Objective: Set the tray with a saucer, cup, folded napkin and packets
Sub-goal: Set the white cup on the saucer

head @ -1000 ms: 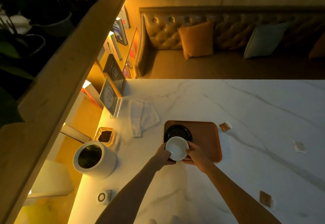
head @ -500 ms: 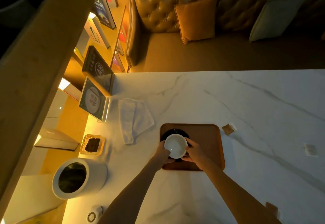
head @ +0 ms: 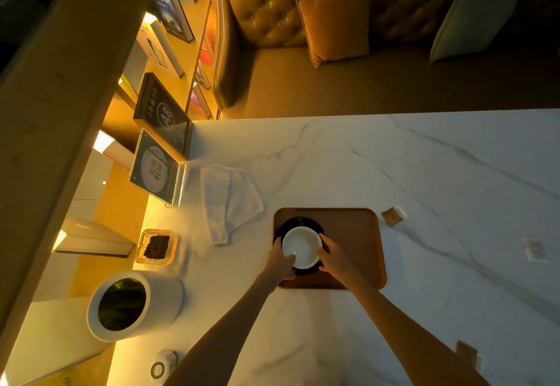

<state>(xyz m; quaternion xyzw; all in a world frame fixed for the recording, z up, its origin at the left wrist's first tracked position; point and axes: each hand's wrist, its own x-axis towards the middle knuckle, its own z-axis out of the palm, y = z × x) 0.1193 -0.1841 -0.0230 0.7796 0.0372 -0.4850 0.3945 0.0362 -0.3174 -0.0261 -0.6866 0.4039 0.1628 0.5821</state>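
Observation:
A brown tray (head: pixel 357 234) lies on the white marble table. On its left half sits a black saucer (head: pixel 298 222) with a white cup (head: pixel 302 245) on top. My left hand (head: pixel 280 260) grips the cup's left side and my right hand (head: pixel 335 257) grips its right side. A white cloth napkin (head: pixel 228 201) lies crumpled on the table left of the tray. A brown packet (head: pixel 393 216) rests just right of the tray, a pale packet (head: pixel 535 249) lies farther right, and another brown packet (head: pixel 466 352) is near my right forearm.
A white cylindrical pot (head: pixel 133 305) and a small glass dish (head: pixel 156 246) with dark contents stand at the table's left end, beside an acrylic sign stand (head: pixel 157 170). A small round white device (head: pixel 162 366) sits near the front edge. A cushioned bench (head: pixel 333 82) lies beyond the table.
The cup, held in both hands, has moved from the tray's near edge onto the black saucer. The camera has tilted closer over the table.

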